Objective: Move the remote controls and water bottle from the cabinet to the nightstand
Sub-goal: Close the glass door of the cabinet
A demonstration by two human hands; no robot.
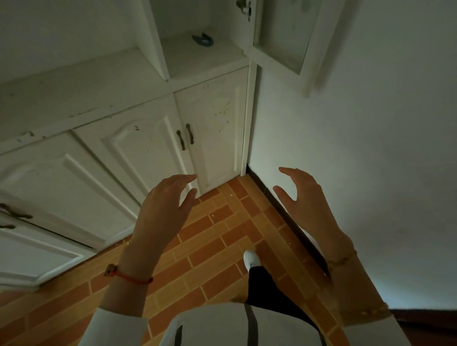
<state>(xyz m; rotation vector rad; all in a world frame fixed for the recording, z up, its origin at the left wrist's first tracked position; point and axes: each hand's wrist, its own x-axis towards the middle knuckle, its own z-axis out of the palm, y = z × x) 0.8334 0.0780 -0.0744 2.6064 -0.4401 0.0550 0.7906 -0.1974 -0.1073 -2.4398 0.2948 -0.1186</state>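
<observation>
Hovering over the tiled floor [214,239], left hand [164,209] and right hand [304,198] spread loosely, holding nothing, before the white cabinet [135,143]; a dark, possibly ring-shaped object [202,39] rests inside, no lettering legible.

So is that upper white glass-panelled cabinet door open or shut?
Open: the upper white glass-panelled cabinet door swings out, exposing the shelf.
</observation>
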